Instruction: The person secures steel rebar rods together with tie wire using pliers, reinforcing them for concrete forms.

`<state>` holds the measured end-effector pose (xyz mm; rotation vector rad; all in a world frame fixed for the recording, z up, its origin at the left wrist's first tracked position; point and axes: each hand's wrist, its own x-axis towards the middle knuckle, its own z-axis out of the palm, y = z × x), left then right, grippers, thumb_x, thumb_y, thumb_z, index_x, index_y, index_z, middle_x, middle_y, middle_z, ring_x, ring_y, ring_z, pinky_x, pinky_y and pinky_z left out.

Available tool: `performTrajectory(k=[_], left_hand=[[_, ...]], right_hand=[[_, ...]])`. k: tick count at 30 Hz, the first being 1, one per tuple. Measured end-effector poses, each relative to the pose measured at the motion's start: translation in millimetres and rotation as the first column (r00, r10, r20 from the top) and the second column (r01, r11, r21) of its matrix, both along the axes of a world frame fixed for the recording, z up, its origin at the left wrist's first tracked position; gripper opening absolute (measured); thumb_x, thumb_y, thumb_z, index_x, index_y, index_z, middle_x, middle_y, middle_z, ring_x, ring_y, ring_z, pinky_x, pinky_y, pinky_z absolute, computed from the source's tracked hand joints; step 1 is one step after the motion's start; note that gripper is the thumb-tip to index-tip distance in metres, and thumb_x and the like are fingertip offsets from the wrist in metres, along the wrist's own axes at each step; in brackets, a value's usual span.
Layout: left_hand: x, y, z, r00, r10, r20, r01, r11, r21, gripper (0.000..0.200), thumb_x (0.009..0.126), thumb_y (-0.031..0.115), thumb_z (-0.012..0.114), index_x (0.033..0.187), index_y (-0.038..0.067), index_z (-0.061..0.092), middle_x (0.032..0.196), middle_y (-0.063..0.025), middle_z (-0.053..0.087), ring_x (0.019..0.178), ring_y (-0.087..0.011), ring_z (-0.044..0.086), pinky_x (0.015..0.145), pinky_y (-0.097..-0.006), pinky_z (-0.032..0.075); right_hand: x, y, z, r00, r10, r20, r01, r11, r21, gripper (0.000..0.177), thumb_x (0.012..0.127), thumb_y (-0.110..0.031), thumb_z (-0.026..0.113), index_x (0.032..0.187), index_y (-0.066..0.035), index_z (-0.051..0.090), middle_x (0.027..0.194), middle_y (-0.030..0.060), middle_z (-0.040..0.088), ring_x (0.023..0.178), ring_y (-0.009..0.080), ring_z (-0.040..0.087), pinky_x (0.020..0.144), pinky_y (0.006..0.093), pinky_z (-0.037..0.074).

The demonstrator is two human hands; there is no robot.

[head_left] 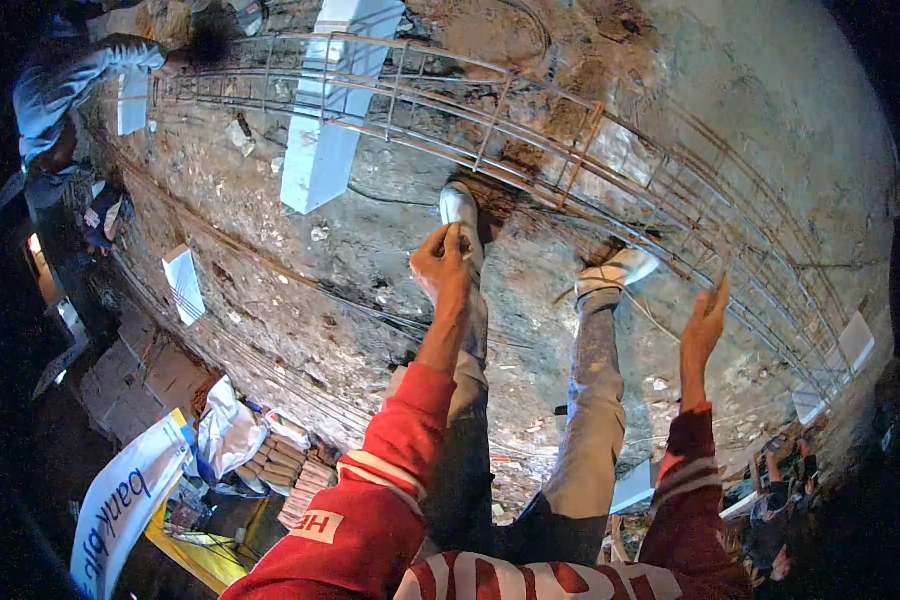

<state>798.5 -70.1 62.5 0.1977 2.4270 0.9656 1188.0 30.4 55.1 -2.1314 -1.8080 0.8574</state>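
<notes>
My left hand (440,262) is closed in a pinch above my left shoe (459,205), and whatever sits between the fingertips is too small to make out. On the right, my right hand (705,322) is curled with its fingertips pointing up, right at the bars of a long rebar cage (490,125); I cannot tell what it grips. This cage of thin steel bars with square ties curves across the ground in front of my feet. My right shoe (625,268) stands close beside its lower bars, with a thin wire (660,325) trailing near it.
White blocks (315,165) lie under the cage, and another white block (183,285) is farther left. Loose long bars (270,270) run along the dirt. A person in a blue sleeve (90,75) reaches to the cage's far left end. A banner (130,500) and stacked bricks (280,460) stand lower left.
</notes>
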Motion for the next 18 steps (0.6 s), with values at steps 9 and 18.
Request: performTrajectory(k=[9,18], left_hand=[[-29,-8,23,0.713,0.405,0.572,-0.53,0.846,0.062,0.026,0.088,0.014,0.064,0.104,-0.007,0.061,0.083,-0.0095,0.06,0.07,-0.0191,0.061,0.064,-0.0265,0.055],[-28,-23,3,0.266,0.494,0.828,-0.697,0.691,-0.189,0.016,0.089,0.01,0.059,0.098,-0.003,0.058,0.083,-0.0102,0.059,0.074,-0.02,0.062,0.067,-0.0255,0.056]], right_hand=[[31,12,-23,0.816,0.161,0.556,-0.23,0.972,0.055,0.06,0.08,-0.017,0.067,0.134,-0.009,0.042,0.13,0.0205,0.046,0.117,0.0408,0.043,0.099,0.0456,0.034],[-280,-35,81,0.596,-0.249,-0.763,-0.012,0.948,-0.318,0.041,0.086,-0.033,0.063,0.107,0.001,0.056,0.124,0.0147,0.053,0.118,0.0233,0.048,0.1,0.0399,0.034]])
